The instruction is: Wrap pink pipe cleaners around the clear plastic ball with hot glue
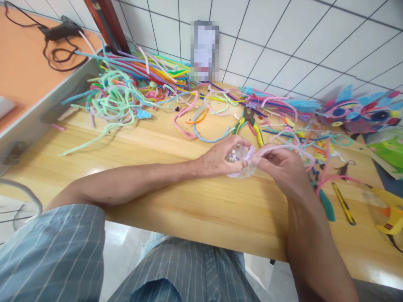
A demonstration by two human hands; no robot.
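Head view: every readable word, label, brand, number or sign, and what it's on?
No text can be read anywhere.
Upright phone against the wall: pixelated, unreadable.
Yellow glue gun: small red patch near its lower end, too small to read.
Green packet at right: blurred, no legible lettering.
Clear plastic piece in the left hand: no lettering made out.

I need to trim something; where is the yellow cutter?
In the head view, the yellow cutter lies at right on the table, between the teal handle and the yellow glue gun.
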